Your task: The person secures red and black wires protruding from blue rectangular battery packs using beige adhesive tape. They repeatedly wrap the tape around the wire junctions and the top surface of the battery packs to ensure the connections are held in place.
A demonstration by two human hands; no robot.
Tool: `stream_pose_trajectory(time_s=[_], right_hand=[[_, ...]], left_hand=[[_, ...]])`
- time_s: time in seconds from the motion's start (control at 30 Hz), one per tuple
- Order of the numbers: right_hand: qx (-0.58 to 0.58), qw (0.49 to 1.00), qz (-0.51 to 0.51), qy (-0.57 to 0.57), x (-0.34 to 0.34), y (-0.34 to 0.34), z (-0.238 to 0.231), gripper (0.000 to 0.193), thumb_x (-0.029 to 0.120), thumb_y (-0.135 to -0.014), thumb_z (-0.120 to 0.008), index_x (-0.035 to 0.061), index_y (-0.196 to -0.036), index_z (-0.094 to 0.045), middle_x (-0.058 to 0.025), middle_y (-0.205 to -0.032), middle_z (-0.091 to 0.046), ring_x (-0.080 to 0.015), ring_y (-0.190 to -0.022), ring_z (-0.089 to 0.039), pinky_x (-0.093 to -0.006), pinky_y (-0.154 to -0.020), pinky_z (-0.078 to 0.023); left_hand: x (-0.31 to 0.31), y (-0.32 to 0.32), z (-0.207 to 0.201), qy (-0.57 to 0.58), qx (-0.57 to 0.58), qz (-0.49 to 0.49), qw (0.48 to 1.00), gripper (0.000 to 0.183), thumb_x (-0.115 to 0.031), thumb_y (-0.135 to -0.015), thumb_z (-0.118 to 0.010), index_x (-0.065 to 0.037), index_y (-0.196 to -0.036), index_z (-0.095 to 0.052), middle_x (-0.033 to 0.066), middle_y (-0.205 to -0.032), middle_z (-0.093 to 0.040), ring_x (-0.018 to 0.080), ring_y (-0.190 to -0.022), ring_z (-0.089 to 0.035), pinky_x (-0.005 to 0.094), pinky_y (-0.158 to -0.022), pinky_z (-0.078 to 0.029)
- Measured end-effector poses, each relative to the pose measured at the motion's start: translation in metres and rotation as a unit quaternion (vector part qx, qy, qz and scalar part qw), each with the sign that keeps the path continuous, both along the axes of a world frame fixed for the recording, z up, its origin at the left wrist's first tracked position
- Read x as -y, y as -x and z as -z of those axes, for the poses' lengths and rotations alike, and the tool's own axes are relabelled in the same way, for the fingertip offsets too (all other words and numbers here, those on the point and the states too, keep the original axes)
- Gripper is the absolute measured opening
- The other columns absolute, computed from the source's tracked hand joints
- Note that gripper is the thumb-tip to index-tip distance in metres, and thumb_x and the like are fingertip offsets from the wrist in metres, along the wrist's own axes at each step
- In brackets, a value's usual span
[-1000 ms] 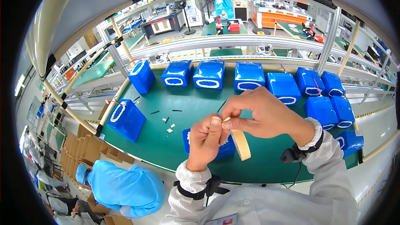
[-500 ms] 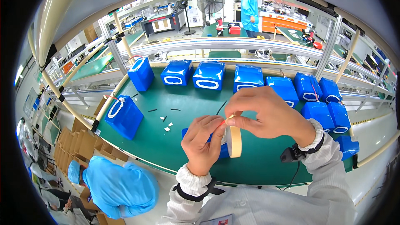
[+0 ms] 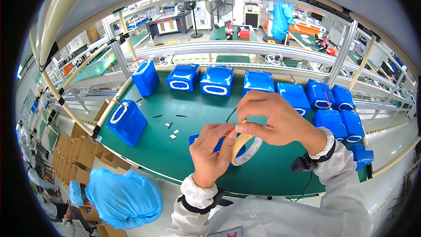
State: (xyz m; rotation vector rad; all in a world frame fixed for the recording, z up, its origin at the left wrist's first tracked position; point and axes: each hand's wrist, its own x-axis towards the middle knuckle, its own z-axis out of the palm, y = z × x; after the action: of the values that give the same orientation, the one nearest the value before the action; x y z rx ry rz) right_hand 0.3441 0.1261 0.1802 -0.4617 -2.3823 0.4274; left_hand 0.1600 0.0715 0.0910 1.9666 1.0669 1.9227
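Observation:
Above the middle of the green bench, my two hands meet fingertip to fingertip. My left hand (image 3: 212, 149) pinches a thin red wire (image 3: 231, 130), mostly hidden by the fingers. My right hand (image 3: 278, 120) grips the pale yellow strip of a roll of masking tape (image 3: 238, 154), its thumb and forefinger closed at the wire's end. The roll hangs below the fingers, tilted so its white core shows. Beneath my hands lies a blue shrink-wrapped battery pack (image 3: 192, 140), largely covered by them and the tape.
Several blue packs (image 3: 216, 80) with white oval rings line the far edge of the green bench (image 3: 175, 166); others cluster at right. White scraps (image 3: 173, 136) and black sleeve pieces (image 3: 181, 116) lie left of my hands. A person in blue (image 3: 125, 197) bends beside cardboard boxes at lower left.
The tape roll has swung round, now showing its inner core instead of its edge. Both hands stay pressed together. The view has shifted slightly, and a distant person in blue has moved right.

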Motion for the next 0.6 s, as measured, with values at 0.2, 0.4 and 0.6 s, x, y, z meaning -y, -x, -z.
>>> stream_pose_trajectory(time_s=[0.2, 0.4, 0.6], right_hand=[[0.005, 0.993, -0.027, 0.119, -0.005, 0.001, 0.002, 0.02, 0.024, -0.088, -0.075, 0.0049, -0.089, -0.069, -0.0073, -0.087, -0.068, -0.0239, -0.081, -0.066, -0.0353, -0.073, -0.051], [0.004, 0.932, -0.053, 0.358, -0.018, -0.001, 0.014, 0.04, 0.035, -0.082, -0.083, 0.0064, -0.105, -0.067, -0.0043, -0.104, -0.07, -0.0171, -0.098, -0.065, -0.0367, -0.084, -0.051], [-0.217, 0.954, 0.08, 0.191, 0.005, 0.001, 0.047, 0.063, 0.035, -0.069, -0.091, 0.0083, -0.118, -0.061, -0.006, -0.114, -0.066, -0.0184, -0.107, -0.061, -0.0394, -0.088, -0.048]], left_hand=[[-0.004, 0.003, 0.004, -0.042, -0.01, 0.006, 0.999, 0.022, -0.004, -0.083, -0.079, -0.001, -0.101, -0.067, 0.0132, -0.091, -0.073, 0.0237, -0.077, -0.073, 0.0301, -0.065, -0.056], [0.003, 0.002, -0.007, -0.06, -0.056, -0.053, 0.995, 0.019, -0.005, -0.083, -0.079, -0.002, -0.099, -0.069, 0.0117, -0.086, -0.074, 0.0228, -0.073, -0.073, 0.0285, -0.063, -0.055], [0.004, 0.007, 0.004, 0.017, 0.063, -0.013, 0.998, 0.015, -0.004, -0.089, -0.075, 0.002, -0.1, -0.068, 0.0133, -0.088, -0.075, 0.0166, -0.076, -0.073, 0.0259, -0.065, -0.056]])
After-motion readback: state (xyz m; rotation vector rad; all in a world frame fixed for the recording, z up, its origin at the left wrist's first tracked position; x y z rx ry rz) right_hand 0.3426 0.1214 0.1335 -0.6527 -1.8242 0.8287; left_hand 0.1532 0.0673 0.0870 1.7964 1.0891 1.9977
